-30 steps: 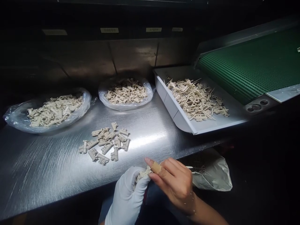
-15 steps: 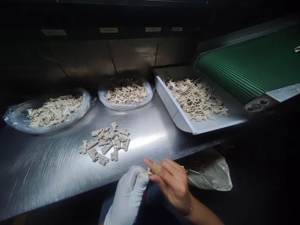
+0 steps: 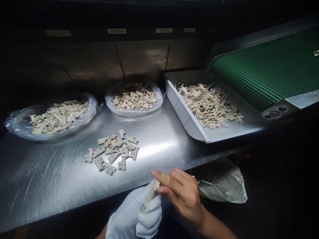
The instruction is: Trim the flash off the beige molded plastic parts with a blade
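Observation:
My left hand (image 3: 136,215), in a white glove, is curled around a small beige plastic part (image 3: 151,193) just below the front edge of the steel table (image 3: 50,186). My bare right hand (image 3: 180,194), with a bandage on the forefinger, pinches the upper end of the same part. A loose cluster of similar beige parts (image 3: 112,151) lies on the table just beyond my hands.
Two plastic-lined bowls of parts stand at the back, one on the left (image 3: 53,116) and one in the middle (image 3: 134,98). A grey tray (image 3: 194,129) heaped with sprued parts sits below a green conveyor belt (image 3: 269,66). A plastic bag (image 3: 224,189) hangs under the table edge.
My left hand has dropped lower and turned, so the part now shows as a longer stick between both hands. My right hand has shifted only slightly.

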A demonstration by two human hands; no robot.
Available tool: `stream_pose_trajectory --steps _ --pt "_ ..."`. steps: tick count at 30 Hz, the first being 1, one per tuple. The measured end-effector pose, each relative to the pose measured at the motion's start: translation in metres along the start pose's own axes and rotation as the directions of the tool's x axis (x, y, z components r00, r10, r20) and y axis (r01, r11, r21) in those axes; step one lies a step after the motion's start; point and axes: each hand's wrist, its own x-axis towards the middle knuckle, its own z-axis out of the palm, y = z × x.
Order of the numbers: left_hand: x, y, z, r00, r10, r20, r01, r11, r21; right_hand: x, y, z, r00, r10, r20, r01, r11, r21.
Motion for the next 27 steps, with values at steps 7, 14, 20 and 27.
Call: stream_pose_trajectory --steps 7,14,20,27 --pt "-0.004 0.003 0.017 0.927 0.227 -0.298 -0.17 0.964 0.205 0.002 0.003 -0.002 0.988 0.154 0.03 -0.156 0.985 0.078" --pt "-0.011 0.011 0.023 0.832 0.398 -0.388 -0.228 0.881 0.414 0.001 -0.003 -0.005 0.995 0.029 0.097 -0.038 0.995 0.092" --pt "-0.017 0.003 0.014 0.711 0.585 -0.389 -0.334 0.768 0.546 0.003 -0.002 -0.01 0.992 0.035 0.12 -0.041 0.998 0.048" --pt "-0.022 0.003 0.014 0.682 0.612 -0.4 -0.315 0.74 0.595 0.001 -0.002 -0.012 0.974 0.172 0.147 -0.203 0.953 0.226"
